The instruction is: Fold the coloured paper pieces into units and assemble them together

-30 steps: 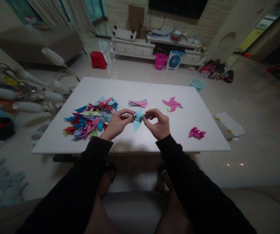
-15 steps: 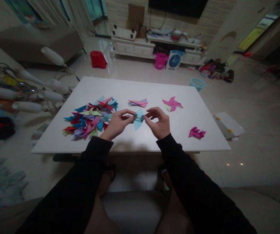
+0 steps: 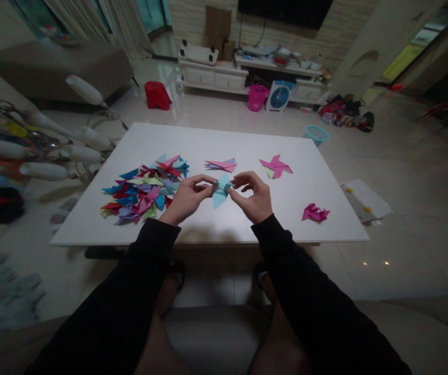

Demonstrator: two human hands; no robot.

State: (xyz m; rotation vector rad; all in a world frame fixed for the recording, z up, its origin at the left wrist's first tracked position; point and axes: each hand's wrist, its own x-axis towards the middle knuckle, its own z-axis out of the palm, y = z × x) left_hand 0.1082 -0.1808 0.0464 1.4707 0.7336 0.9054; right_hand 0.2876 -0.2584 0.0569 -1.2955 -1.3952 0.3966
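Observation:
A light blue folded paper piece (image 3: 220,190) is held over the white table (image 3: 216,138) between both hands. My left hand (image 3: 187,200) pinches its left side with thumb and fingers. My right hand (image 3: 252,197) pinches its right side, fingers curled. A pile of coloured folded paper pieces (image 3: 144,188) lies just left of my left hand. Beyond the hands lie a pink folded piece (image 3: 221,165) and a pink pinwheel (image 3: 276,166). A crumpled magenta piece (image 3: 315,212) sits to the right.
A rack with white handles and scissors (image 3: 44,143) stands at the left of the table. On the floor are a red stool (image 3: 157,96), a pink bin (image 3: 257,98), a small fan (image 3: 279,96), a blue basket (image 3: 316,135) and a flat white sheet (image 3: 365,200).
The blue piece looked longer a second ago; its lower tip now sits higher and the shape is more compact. Both hands stay in nearly the same place.

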